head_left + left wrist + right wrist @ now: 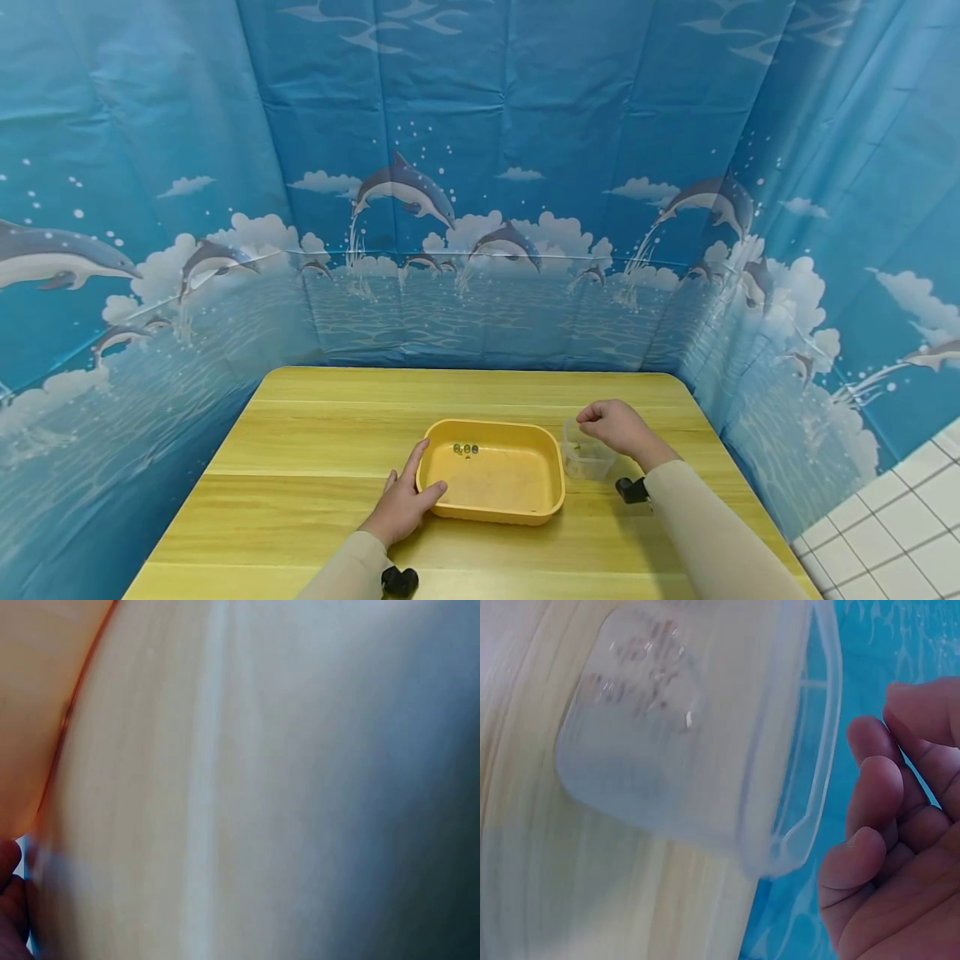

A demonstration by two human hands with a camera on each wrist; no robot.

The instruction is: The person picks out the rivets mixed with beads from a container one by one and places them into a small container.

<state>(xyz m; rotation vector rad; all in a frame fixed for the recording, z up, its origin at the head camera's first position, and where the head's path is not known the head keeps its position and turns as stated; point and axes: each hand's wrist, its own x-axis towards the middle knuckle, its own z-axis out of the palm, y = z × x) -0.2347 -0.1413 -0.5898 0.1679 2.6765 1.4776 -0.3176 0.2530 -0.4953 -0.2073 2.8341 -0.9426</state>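
Observation:
A yellow tray point(510, 517) stands on the wooden table, with several small glass marbles point(467, 449) near its back left inside. My left hand point(401, 504) holds the tray's left side, its thumb over the front left rim and a finger along the outer left edge. To the tray's right is a clear plastic container point(588, 467), seen large in the right wrist view. Over its rim hovers my right hand point(618, 429), fingers loosely bent. In the right wrist view the fingertips point(877, 784) are apart from the container, and nothing shows between them.
The wooden table point(315, 467) extends around the tray and container. A blue dolphin-print curtain point(480, 208) hangs behind it and along both sides. White tiles point(892, 508) show at the lower right. A black wrist camera point(632, 490) sits beside the right sleeve.

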